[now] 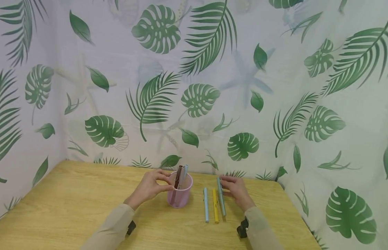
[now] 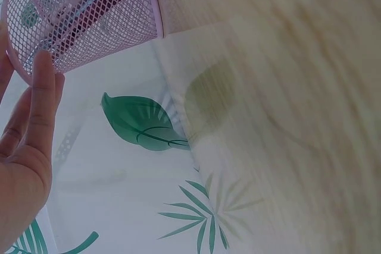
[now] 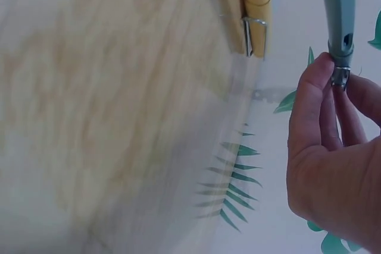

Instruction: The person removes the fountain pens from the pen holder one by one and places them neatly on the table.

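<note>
My left hand (image 1: pixel 153 185) grips a pink mesh pen cup (image 1: pixel 182 199) near its rim, thumb and fingers on the near and far sides. In the cup stand a dark brown pen (image 1: pixel 177 178) and a light blue pen (image 1: pixel 185 170), leaning together. My right hand (image 1: pixel 237 190) pinches a grey-green pen (image 1: pixel 221 198) at its far, clip end; the right wrist view shows the fingertips (image 3: pixel 323 63) at that end. Left of this pen, a yellow pen (image 1: pixel 215 206) and a light blue pen (image 1: pixel 206 205) lie side by side on the table.
The wood-grain table (image 1: pixel 87 205) runs back to a white curtain (image 1: pixel 206 146) printed with green leaves. Similar leaf-patterned cloth encloses the left and right sides. Dark wrist mounts (image 1: pixel 243 228) sit under both sleeves.
</note>
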The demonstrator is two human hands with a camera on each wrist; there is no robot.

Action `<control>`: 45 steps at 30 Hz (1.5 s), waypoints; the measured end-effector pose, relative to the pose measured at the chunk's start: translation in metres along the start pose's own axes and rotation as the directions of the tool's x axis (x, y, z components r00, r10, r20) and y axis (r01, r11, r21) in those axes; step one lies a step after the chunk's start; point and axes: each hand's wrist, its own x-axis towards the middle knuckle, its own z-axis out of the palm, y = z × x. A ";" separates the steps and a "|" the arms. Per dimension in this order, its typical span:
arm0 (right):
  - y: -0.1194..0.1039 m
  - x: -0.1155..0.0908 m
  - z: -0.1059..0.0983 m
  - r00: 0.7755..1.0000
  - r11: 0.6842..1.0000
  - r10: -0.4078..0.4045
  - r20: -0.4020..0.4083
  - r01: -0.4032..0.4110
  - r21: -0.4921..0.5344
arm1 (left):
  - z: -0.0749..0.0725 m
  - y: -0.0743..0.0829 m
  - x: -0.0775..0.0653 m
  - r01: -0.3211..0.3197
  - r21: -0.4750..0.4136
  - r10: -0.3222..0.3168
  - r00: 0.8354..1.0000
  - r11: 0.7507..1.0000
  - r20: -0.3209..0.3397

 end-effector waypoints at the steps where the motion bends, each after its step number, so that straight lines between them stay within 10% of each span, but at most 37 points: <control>1: 0.000 0.000 0.000 1.000 1.000 0.007 -0.001 -0.007 0.001 | 0.000 0.000 0.000 -0.005 0.004 0.005 1.000 1.000 -0.003; 45: 0.017 0.003 -0.015 0.990 0.953 0.130 0.054 -0.110 -0.282 | 0.001 -0.002 0.000 0.010 0.008 -0.011 1.000 1.000 0.011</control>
